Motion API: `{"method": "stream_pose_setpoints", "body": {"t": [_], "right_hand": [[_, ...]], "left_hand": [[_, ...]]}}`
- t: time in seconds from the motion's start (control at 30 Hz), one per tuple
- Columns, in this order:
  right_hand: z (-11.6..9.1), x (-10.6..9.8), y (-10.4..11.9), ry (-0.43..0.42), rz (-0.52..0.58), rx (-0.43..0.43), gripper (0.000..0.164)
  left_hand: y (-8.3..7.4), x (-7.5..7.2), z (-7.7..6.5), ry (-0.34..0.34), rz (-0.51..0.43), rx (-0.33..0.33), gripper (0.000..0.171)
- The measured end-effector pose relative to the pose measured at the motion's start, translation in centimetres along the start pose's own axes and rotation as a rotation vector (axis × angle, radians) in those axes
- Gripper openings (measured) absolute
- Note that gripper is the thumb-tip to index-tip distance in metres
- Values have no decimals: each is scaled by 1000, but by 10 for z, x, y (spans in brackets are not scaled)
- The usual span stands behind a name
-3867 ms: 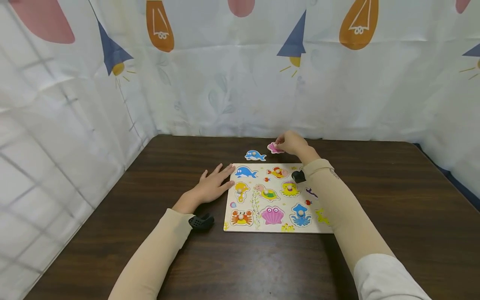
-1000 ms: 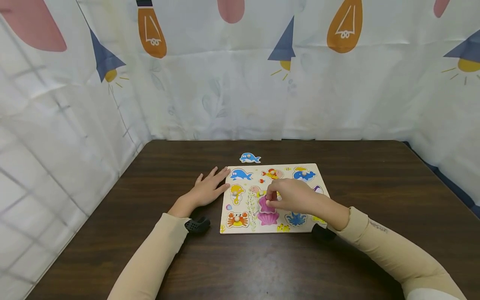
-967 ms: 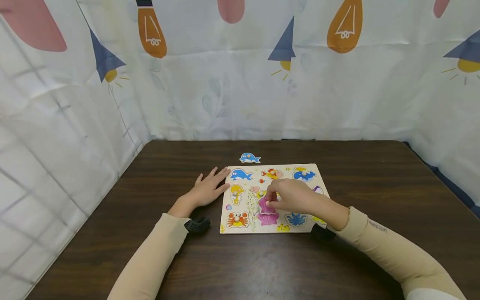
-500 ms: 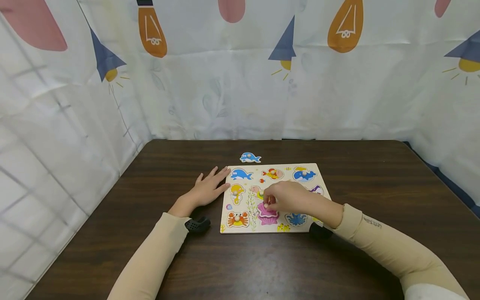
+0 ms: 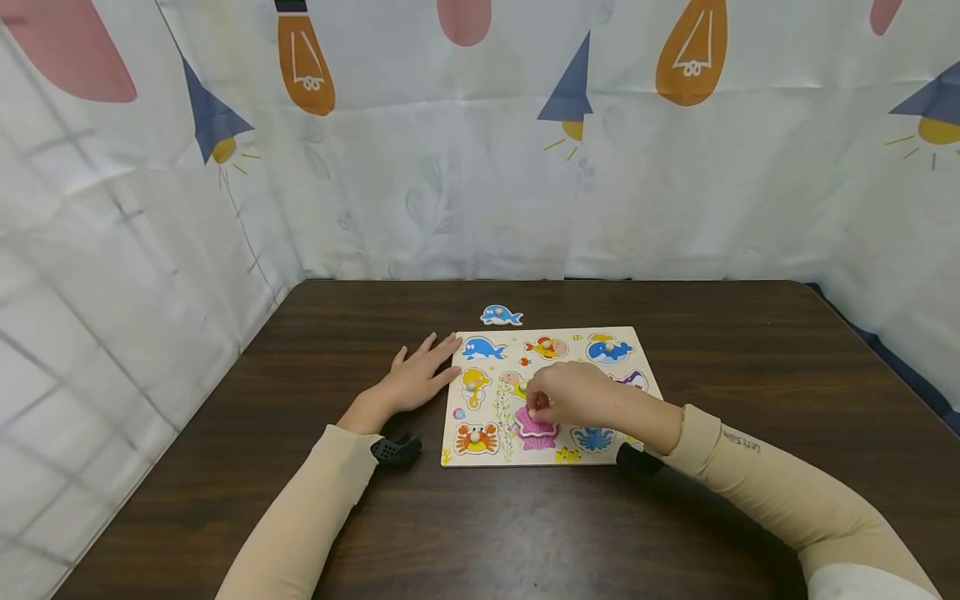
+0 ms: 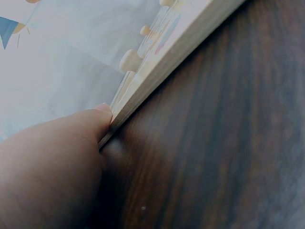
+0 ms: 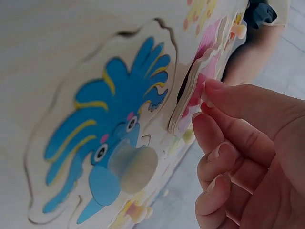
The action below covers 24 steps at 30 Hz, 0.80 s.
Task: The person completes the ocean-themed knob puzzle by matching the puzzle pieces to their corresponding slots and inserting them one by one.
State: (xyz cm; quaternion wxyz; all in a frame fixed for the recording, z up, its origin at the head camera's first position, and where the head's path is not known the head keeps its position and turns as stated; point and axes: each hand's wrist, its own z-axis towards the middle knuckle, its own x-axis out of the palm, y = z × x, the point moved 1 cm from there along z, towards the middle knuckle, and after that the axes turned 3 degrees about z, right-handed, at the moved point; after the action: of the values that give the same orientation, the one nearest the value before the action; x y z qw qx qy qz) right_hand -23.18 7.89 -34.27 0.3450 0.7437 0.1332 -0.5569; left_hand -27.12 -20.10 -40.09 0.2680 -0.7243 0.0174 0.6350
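My right hand [image 5: 581, 396] pinches the small knob of a pink seashell puzzle piece [image 5: 531, 422] between thumb and forefinger. The piece lies tilted over the matching shell picture on the wooden peg puzzle board [image 5: 467, 461]; in the right wrist view the seashell piece [image 7: 190, 98] stands partly above the board surface. The other fingers of this hand curl loosely. At the board's left edge my left hand [image 5: 416, 379] rests with fingers spread, fingertips on the rim; the left wrist view has the thumb [image 6: 97, 119] against the board's edge.
Behind the board a blue dolphin piece [image 5: 501, 315] lies on the dark wood table [image 5: 360, 517]. The board holds a crab [image 5: 476, 438], a seahorse [image 5: 474, 387], a blue squid [image 7: 119, 100] and several other knobbed pieces. A patterned curtain [image 5: 465, 183] hangs behind the table.
My right hand has brought the seashell piece from behind the board onto the shell picture, then shifted it slightly down toward the near side. The left hand stays at the board's left edge.
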Motion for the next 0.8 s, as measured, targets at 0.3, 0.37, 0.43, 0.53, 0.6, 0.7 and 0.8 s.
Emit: {"method": "stream_pose_setpoints", "body": {"t": [0.3, 0.37, 0.43, 0.53, 0.6, 0.7, 0.8], "right_hand": [[-2, -3, 2, -4, -19, -16, 10], [-3, -4, 3, 0, -17, -14, 10], [-3, -4, 4, 10, -18, -16, 11], [-3, -1, 3, 23, -27, -26, 11], [-3, 0, 3, 27, -31, -36, 10], [-4, 0, 2, 29, -34, -45, 10], [-4, -1, 3, 30, -37, -49, 10]], "left_hand": [[0, -1, 0, 7, -1, 0, 65], [-1, -1, 0, 6, -1, 0, 65], [-1, -1, -1, 6, -4, -1, 65], [-2, -2, -1, 5, -7, -1, 65], [-2, -2, -2, 5, -8, -2, 64], [-3, -2, -2, 6, -9, -2, 65], [-3, -2, -2, 8, -10, 0, 65]]}}
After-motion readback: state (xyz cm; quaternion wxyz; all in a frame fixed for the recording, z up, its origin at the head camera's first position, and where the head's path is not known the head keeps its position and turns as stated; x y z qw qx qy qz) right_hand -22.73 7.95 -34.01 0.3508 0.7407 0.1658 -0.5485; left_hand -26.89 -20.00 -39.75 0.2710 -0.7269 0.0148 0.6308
